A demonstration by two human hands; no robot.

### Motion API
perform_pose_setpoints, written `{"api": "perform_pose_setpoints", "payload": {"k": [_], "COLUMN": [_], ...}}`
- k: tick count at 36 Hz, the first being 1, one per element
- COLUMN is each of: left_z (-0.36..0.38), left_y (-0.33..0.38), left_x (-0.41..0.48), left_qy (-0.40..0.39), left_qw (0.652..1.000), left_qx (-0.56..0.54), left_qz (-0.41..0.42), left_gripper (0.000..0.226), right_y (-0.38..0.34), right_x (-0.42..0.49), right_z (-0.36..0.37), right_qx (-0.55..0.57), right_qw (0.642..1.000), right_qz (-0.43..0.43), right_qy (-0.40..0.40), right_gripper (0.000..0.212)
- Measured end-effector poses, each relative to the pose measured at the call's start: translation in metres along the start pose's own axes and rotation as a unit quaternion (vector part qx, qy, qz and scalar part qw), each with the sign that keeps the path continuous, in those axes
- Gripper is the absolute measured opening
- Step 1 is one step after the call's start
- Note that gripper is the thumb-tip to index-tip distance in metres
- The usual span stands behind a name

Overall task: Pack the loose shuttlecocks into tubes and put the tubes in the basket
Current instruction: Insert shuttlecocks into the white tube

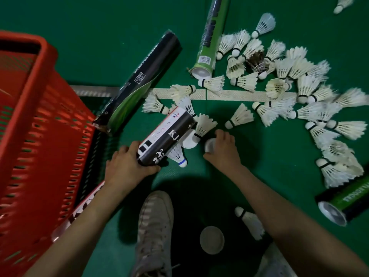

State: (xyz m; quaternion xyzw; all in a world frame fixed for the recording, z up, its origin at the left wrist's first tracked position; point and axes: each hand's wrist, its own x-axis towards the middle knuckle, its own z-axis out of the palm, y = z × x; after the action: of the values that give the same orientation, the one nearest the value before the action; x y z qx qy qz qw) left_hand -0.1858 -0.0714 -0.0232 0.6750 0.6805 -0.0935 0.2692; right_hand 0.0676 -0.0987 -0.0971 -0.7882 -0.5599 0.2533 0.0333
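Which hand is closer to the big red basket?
Left. The left hand grips a black-and-white tube right beside the red basket. The right hand is farther away, on the tube's other side, curled round a small white round thing.

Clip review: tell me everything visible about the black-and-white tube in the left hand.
The tube looks like cardboard: black with a white band, "KJ" lettering and white characters near its lower end. The left hand grips that lower end, fingers curled round it. It is tilted above the green floor, far end pointing away toward a shuttlecock; whether they touch, or that end is open, cannot be told.
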Motion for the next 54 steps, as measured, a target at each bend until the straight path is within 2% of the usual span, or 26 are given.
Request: {"api": "perform_pose_setpoints", "payload": {"k": [3, 5, 9, 12, 14, 15, 20, 22, 24, 28, 34, 39, 41, 43, 47, 51, 54], "left_z": [0.000, 0.001, 0.001, 0.001, 0.002, 0.003, 0.007, 0.009, 0.012, 0.016, 0.016, 0.016, 0.016, 0.017, 0.022, 0.028, 0.032], "left_y": [0.009, 0.015, 0.027, 0.038, 0.045, 0.049, 0.064, 0.068, 0.072, 0.080, 0.093, 0.104, 0.108, 0.114, 0.123, 0.121, 0.117], "left_x": [-0.001, -0.003, -0.008, -0.013, -0.015, -0.015, -0.016, -0.017, -0.017, -0.018, -0.019, -0.020, -0.020, -0.021, -0.021, -0.020, -0.021], "left_qy": [0.000, 0.003, 0.003, 0.009, 0.013, 0.014, 0.014, 0.016, 0.020, 0.039, 0.046, 0.057, 0.051, 0.054, 0.080, 0.070, 0.066], "left_qw": [1.000, 0.999, 0.998, 0.996, 0.994, 0.993, 0.990, 0.988, 0.985, 0.981, 0.978, 0.977, 0.978, 0.977, 0.970, 0.974, 0.974], "left_qx": [-0.007, -0.008, 0.008, 0.026, 0.030, 0.027, 0.006, 0.014, 0.025, 0.026, -0.014, -0.016, -0.005, 0.022, 0.060, 0.058, 0.067], "left_qz": [0.023, 0.040, 0.065, 0.090, 0.105, 0.112, 0.143, 0.154, 0.170, 0.190, 0.205, 0.204, 0.203, 0.206, 0.219, 0.209, 0.208], "left_gripper": [0.083, 0.083, 0.083, 0.082, 0.084, 0.085, 0.090, 0.092, 0.094, 0.097, 0.094, 0.090, 0.086, 0.083, 0.083, 0.084, 0.086], "right_y": [0.010, 0.012, 0.009, 0.003, -0.002, -0.003, 0.003, 0.010, 0.020, 0.030, 0.035, 0.040, 0.044, 0.048, 0.047, 0.040, 0.040], "right_x": [-0.003, -0.005, -0.005, -0.005, -0.007, -0.008, -0.021, -0.027, -0.031, -0.042, -0.052, -0.049, -0.049, -0.050, -0.048, -0.043, -0.040], "right_z": [-0.007, -0.019, -0.049, -0.072, -0.083, -0.085, -0.083, -0.085, -0.087, -0.094, -0.102, -0.113, -0.114, -0.112, -0.110, -0.105, -0.098], "right_qx": [0.075, 0.206, 0.477, 0.608, 0.657, 0.662, 0.607, 0.602, 0.594, 0.583, 0.525, 0.476, 0.447, 0.428, 0.451, 0.489, 0.478], "right_qw": [0.996, 0.973, 0.856, 0.762, 0.723, 0.723, 0.789, 0.797, 0.804, 0.812, 0.850, 0.879, 0.895, 0.904, 0.889, 0.863, 0.868], "right_qz": [0.039, 0.096, 0.158, 0.161, 0.153, 0.139, 0.054, 0.027, 0.008, -0.003, -0.028, -0.018, -0.005, 0.017, 0.070, 0.114, 0.121], "right_qy": [0.008, 0.041, 0.120, 0.153, 0.149, 0.141, 0.070, 0.047, 0.031, 0.019, 0.023, 0.012, 0.006, 0.008, 0.041, 0.057, 0.055], "right_gripper": [0.070, 0.059, 0.040, 0.029, 0.019, 0.018, 0.025, 0.035, 0.036, 0.039, 0.057, 0.069, 0.067, 0.056, 0.030, 0.022, 0.020]}}
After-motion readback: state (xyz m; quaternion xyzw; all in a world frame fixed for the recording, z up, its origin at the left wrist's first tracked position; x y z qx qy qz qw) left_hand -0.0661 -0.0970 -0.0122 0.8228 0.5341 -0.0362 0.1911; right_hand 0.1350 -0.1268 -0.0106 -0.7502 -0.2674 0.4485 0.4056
